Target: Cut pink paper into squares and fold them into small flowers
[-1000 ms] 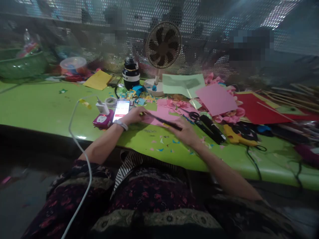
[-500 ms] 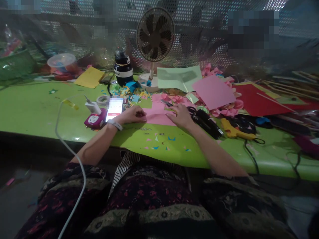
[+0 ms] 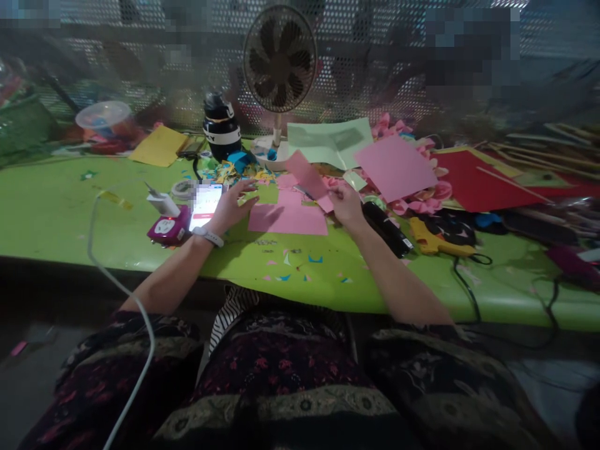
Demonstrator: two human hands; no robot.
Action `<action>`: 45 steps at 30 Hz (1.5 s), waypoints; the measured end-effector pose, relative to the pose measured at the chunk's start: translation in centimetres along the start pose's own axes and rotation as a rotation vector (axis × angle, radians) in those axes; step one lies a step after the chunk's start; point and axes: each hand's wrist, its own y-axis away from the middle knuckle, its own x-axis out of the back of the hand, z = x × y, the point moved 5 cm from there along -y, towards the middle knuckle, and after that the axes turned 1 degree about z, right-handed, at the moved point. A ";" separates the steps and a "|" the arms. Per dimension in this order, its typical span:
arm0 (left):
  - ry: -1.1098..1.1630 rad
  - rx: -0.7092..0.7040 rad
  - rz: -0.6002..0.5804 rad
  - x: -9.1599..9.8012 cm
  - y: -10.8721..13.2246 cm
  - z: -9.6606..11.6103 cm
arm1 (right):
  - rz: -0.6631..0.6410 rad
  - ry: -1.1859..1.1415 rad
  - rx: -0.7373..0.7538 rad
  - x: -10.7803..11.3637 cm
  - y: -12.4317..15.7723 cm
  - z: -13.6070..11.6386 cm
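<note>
My right hand (image 3: 345, 203) pinches the lower right end of a pink paper strip (image 3: 307, 177), which is raised and slants up to the left. Below it a larger piece of pink paper (image 3: 287, 219) lies flat on the green table, with a narrower part at its back edge. My left hand (image 3: 233, 205) hovers at the left of that sheet, fingers apart, holding nothing. A lit phone (image 3: 206, 203) lies just beside my left wrist. Dark scissors (image 3: 304, 191) are partly covered by the strip.
Behind stand a fan (image 3: 280, 62) and a dark bottle (image 3: 222, 131) among paper scraps. At left is a purple power socket (image 3: 167, 226) with a white cable. To the right are a black cylinder (image 3: 387, 228), a yellow glue gun (image 3: 438, 240), pink paper (image 3: 396, 175) and red paper (image 3: 478, 181).
The pink strip has been lifted off the larger pink sheet by my right hand. My left hand has moved left, off the paper, and its fingers have opened. The view has shifted slightly.
</note>
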 end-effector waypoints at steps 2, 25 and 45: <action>-0.140 -0.102 -0.174 -1.2 0.3 0.3 | 0.012 0.068 0.029 0.0 -0.6 0.0; -0.465 -0.168 -0.661 -3.1 2.7 3.4 | -0.633 0.851 0.552 -5.6 8.5 -3.8; -0.262 -0.186 -0.472 -3.8 3.2 4.3 | -0.529 0.558 0.459 -1.8 7.9 -4.1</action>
